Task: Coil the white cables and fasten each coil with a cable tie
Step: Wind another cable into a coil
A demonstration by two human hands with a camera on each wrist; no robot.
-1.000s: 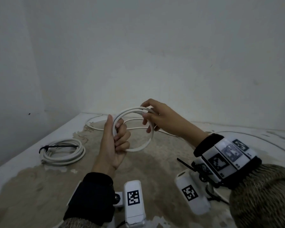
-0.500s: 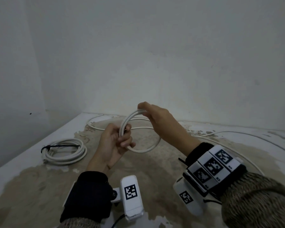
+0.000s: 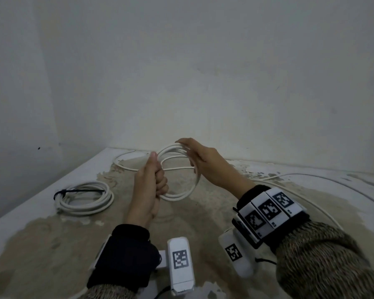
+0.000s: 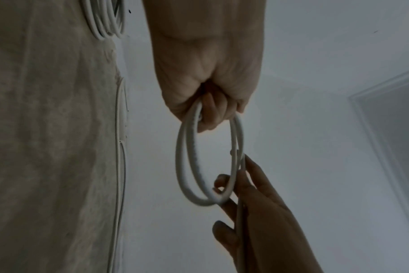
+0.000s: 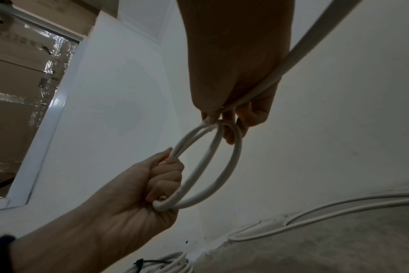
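— Head view: where is the white cable coil (image 3: 177, 173)?
— Held above the stained surface (image 3: 52, 238). The left hand (image 3: 150, 186) fists tightly around its near side; the right hand (image 3: 205, 162) lays loosely bent fingers over its top.
— Anything nearby?
— A tied coil (image 3: 84, 198) lies left.

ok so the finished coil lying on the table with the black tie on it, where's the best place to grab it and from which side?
Probably at the black cable tie on the tied coil's far-left edge, coming from above. The coil lies flat on the table, and the tie bunches the loops there, so one grip should catch every strand.
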